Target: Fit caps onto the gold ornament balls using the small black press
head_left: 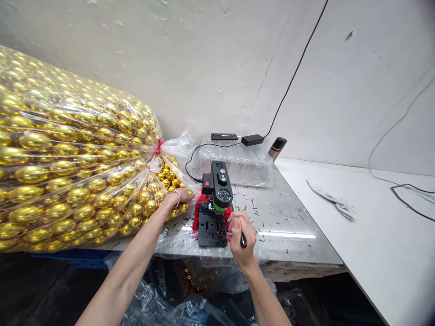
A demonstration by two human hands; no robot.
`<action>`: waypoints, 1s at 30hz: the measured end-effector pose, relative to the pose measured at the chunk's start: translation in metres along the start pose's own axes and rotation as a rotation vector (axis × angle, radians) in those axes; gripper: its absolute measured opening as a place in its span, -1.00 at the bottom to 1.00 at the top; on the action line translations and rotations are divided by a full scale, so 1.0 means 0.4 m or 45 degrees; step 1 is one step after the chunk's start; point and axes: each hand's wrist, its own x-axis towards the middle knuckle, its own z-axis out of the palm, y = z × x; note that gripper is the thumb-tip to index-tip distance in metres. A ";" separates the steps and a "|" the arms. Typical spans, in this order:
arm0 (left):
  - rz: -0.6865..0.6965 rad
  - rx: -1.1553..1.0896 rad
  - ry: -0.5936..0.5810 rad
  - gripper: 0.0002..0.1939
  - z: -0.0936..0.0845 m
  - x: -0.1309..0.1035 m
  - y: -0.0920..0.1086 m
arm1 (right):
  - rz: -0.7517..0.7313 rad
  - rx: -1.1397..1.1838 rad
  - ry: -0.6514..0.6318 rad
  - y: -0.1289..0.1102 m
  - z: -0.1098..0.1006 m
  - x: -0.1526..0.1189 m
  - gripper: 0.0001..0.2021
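Observation:
My left hand (183,195), with a white band at the wrist, reaches to the mouth of a small clear bag of gold balls (170,176). Its fingers are largely hidden, so I cannot tell whether they hold a ball. My right hand (243,233) is closed around a thin tool handle with a black end (243,241); the rest of the tool is mostly covered. Between the hands stands a small black machine (222,183) with a red switch and round vents, on a slotted black base plate (208,226). Red material (200,206) lies beneath it.
A huge clear sack of gold balls (78,154), tied with red, fills the left. Behind the machine are a clear plastic tray (234,165), a remote (224,136), a power adapter (252,139) and a bottle (277,147). Black scraps litter the metal table (292,217). A glove (331,199) lies right.

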 end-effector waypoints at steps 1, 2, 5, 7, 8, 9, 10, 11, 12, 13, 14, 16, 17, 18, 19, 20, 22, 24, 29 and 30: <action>-0.056 0.040 -0.013 -0.79 -0.001 -0.003 0.010 | -0.009 0.000 0.003 0.000 0.000 0.000 -0.75; -0.108 0.092 -0.028 -0.79 -0.002 -0.005 0.022 | -0.016 0.000 0.006 0.001 0.000 0.001 -0.75; -0.173 0.144 -0.030 -0.78 0.001 -0.021 0.063 | -0.023 -0.007 0.001 0.001 -0.001 0.002 -0.75; -0.153 0.009 -0.023 -0.85 0.001 -0.038 0.090 | -0.023 -0.012 -0.007 0.001 -0.001 0.001 -0.74; -0.123 -0.139 -0.008 -0.90 -0.001 -0.048 0.103 | -0.025 -0.013 -0.009 0.002 -0.001 0.000 -0.74; -0.092 -0.311 0.013 -0.94 -0.004 -0.058 0.114 | -0.026 -0.012 -0.010 0.002 -0.001 0.000 -0.73; -0.066 -0.483 0.041 -0.93 -0.010 -0.065 0.125 | -0.025 -0.010 -0.008 0.002 0.000 -0.001 -0.73; -0.045 -0.618 0.067 -0.91 -0.017 -0.071 0.134 | -0.023 -0.009 -0.004 0.002 0.000 -0.002 -0.74; -0.042 -0.709 0.100 -0.92 -0.026 -0.074 0.143 | -0.022 -0.009 0.001 0.002 0.001 -0.003 -0.74; -0.056 -0.780 0.134 -0.91 -0.037 -0.075 0.152 | -0.019 -0.010 0.003 0.002 0.001 -0.003 -0.74; -0.081 -0.853 0.161 -0.87 -0.047 -0.074 0.160 | -0.016 -0.013 0.004 0.002 0.000 -0.004 -0.74; -0.146 -1.043 0.186 -0.78 -0.066 -0.075 0.176 | -0.007 -0.019 -0.002 0.001 -0.001 -0.005 -0.75; -0.180 -1.136 0.170 -0.76 -0.074 -0.078 0.184 | -0.002 -0.021 -0.008 0.001 -0.001 -0.005 -0.75; -0.212 -1.215 0.140 -0.75 -0.078 -0.086 0.192 | -0.001 -0.024 -0.014 0.002 -0.002 -0.005 -0.75; -0.238 -1.271 0.097 -0.75 -0.079 -0.098 0.200 | -0.003 -0.027 -0.017 0.002 -0.003 -0.005 -0.76; -0.266 -1.316 0.062 -0.75 -0.077 -0.115 0.207 | -0.007 -0.031 -0.020 0.002 -0.003 -0.005 -0.76; -0.333 -1.374 0.014 -0.78 -0.062 -0.161 0.216 | -0.019 -0.037 -0.024 0.002 -0.003 -0.005 -0.75; -0.411 -1.385 -0.030 -0.79 -0.038 -0.217 0.213 | -0.027 -0.036 -0.025 0.002 -0.003 -0.005 -0.74; -0.615 -1.301 -0.173 -0.72 0.022 -0.336 0.149 | -0.017 -0.033 -0.042 0.001 -0.004 -0.004 -0.75; -0.646 -1.288 -0.193 -0.68 0.030 -0.350 0.130 | -0.017 -0.033 -0.046 0.001 -0.005 -0.004 -0.74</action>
